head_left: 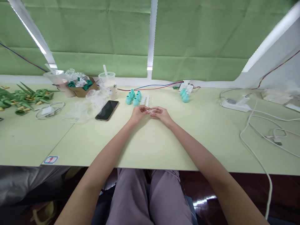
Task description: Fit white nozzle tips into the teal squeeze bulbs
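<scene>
My left hand [139, 113] and my right hand [162, 114] meet over the middle of the table, fingertips pinched together. Between them is a small, clear or whitish piece [150, 112], too small to name. Just beyond my fingers, small white pieces [146, 100] lie in rows on the tabletop. Several turquoise vase-shaped pieces [135, 101] with narrow necks stand behind my left hand. Farther right, another group of turquoise vase-shaped pieces [185, 97] stands near the back, beside small white parts [189, 88].
Left of my hands lie a phone [107, 110], crumpled clear plastic [82, 107], a drink cup [110, 86] and an open cardboard box [84, 90]. Green plastic plant-like parts [25, 97] are piled far left. On the right sit a white power strip [235, 105] and loose cables [248, 125].
</scene>
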A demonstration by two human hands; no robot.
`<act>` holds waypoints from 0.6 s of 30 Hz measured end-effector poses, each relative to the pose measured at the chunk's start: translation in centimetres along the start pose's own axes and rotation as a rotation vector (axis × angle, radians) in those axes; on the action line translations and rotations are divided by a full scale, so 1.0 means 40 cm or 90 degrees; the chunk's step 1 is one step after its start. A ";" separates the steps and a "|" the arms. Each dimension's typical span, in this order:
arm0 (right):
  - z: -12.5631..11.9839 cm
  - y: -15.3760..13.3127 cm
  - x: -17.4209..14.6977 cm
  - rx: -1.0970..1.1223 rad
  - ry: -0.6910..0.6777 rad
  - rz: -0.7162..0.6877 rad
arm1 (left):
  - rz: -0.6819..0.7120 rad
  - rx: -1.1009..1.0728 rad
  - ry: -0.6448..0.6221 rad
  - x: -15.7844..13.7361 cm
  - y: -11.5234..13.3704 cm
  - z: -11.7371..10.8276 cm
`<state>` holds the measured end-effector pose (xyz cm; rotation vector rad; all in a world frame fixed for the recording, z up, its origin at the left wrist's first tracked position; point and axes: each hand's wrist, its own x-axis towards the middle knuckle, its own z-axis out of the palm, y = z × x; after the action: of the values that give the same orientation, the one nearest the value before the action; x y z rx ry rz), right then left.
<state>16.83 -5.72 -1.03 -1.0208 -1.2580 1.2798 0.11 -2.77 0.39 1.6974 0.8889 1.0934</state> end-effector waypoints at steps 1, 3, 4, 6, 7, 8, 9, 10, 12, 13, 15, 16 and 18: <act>-0.001 0.000 -0.001 0.006 -0.003 0.003 | 0.004 0.007 0.000 -0.002 0.000 0.000; -0.005 0.000 -0.001 0.020 -0.013 0.008 | 0.022 0.023 0.008 -0.004 0.002 0.002; -0.006 -0.002 -0.001 0.027 -0.022 0.012 | 0.036 0.028 0.011 -0.005 0.003 0.003; -0.010 -0.007 -0.003 0.038 -0.041 0.028 | 0.066 0.031 0.012 -0.006 0.007 0.005; -0.011 -0.011 -0.004 0.041 -0.047 0.038 | 0.078 0.031 0.009 -0.007 0.009 0.006; -0.013 -0.014 -0.005 0.042 -0.051 0.048 | 0.088 0.033 0.004 -0.008 0.010 0.008; -0.014 -0.016 -0.006 0.042 -0.053 0.054 | 0.096 0.034 0.002 -0.009 0.011 0.010; -0.014 -0.017 -0.006 0.044 -0.053 0.057 | 0.103 0.034 0.002 -0.010 0.012 0.012; -0.014 -0.015 -0.006 0.053 -0.045 0.053 | 0.112 0.040 -0.002 -0.013 0.012 0.015; -0.013 -0.013 -0.006 0.060 -0.040 0.048 | 0.115 0.050 -0.002 -0.014 0.013 0.015; -0.010 -0.007 -0.005 0.069 -0.036 0.038 | 0.117 0.088 0.010 -0.014 0.014 0.013; -0.008 -0.004 -0.004 0.070 -0.036 0.033 | 0.116 0.112 0.021 -0.014 0.015 0.011; -0.005 -0.001 -0.003 0.065 -0.042 0.023 | 0.112 0.151 0.040 -0.013 0.018 0.007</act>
<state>17.07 -5.81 -1.01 -0.9397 -1.2151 1.4010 0.25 -3.54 0.86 1.9768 0.9531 1.2020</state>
